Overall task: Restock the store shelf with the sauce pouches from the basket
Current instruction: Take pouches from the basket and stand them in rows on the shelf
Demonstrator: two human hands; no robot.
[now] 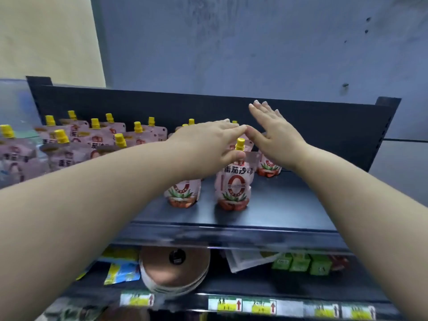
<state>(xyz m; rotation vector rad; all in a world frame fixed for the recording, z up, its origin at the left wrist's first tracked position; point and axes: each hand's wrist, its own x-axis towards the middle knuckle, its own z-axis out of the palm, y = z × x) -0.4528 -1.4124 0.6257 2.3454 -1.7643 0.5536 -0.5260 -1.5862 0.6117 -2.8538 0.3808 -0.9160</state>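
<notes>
The front pouch (pixel 232 181) stands upright on the dark shelf (pixel 278 205), topped by a yellow cap (pixel 240 143). Just left of it stands a second pouch (pixel 183 193), its top hidden by the left forearm. Behind it to the right, a third pouch (pixel 268 167) shows only its lower part beneath the right hand (pixel 275 140). Well to its left, a crowd of yellow-capped pouches (pixel 92 140) fills that end of the shelf, blurred. The left hand (pixel 208 144) lies flat above the front pouch, fingers straight and together, with the thumb tip at the pouch's neck just under the cap; whether it touches is unclear. The right hand is palm down with straight, slightly spread fingers, and its thumb tip meets the left fingertips above the cap. Neither hand grips anything. The front pouch's label reads 番茄沙司 above a large red ring, with tomatoes and green leaves at the base. Below it, the lower shelf (pixel 231 286) carries stacked round copper-coloured tins (pixel 173 267), with green boxes (pixel 301 262) to the right and a yellow-and-blue packet (pixel 121 272) to the left. Price tags (pixel 243 305) with red arrows line its edge, their writing too blurred to read.
</notes>
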